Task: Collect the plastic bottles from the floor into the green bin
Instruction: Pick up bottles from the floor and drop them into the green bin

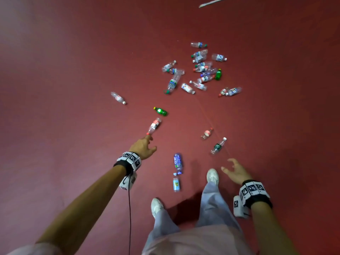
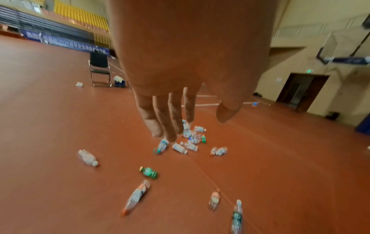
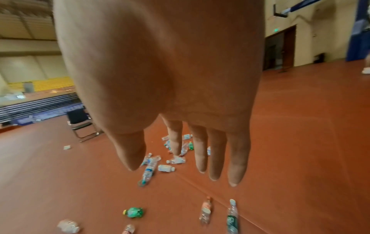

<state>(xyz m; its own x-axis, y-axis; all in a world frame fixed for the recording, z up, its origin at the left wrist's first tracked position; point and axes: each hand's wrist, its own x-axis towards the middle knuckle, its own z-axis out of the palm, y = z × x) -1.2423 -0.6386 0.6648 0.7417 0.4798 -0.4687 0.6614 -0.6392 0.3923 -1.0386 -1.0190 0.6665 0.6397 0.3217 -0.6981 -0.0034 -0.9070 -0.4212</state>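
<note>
Several plastic bottles lie scattered on the red floor point(image 1: 73, 89). My left hand point(image 1: 145, 146) reaches forward, open and empty, above a clear bottle with a red label point(image 1: 154, 125) point(image 2: 137, 195). My right hand point(image 1: 234, 170) hangs open and empty near a dark-green-labelled bottle point(image 1: 218, 146) point(image 3: 232, 218). A small green bottle point(image 1: 161, 111) point(image 2: 149, 172) lies beyond the left hand. Two blue-labelled bottles point(image 1: 178, 162) lie between my hands, by my feet. A dense pile of bottles point(image 1: 200, 70) sits farther ahead. The green bin is not in view.
My white shoes point(image 1: 212, 176) stand close to the nearest bottles. A black folding chair point(image 2: 99, 69) stands far off to the left on the hall floor, with small items beside it. Bleachers line the far wall, and a doorway point(image 2: 300, 91) shows at the right.
</note>
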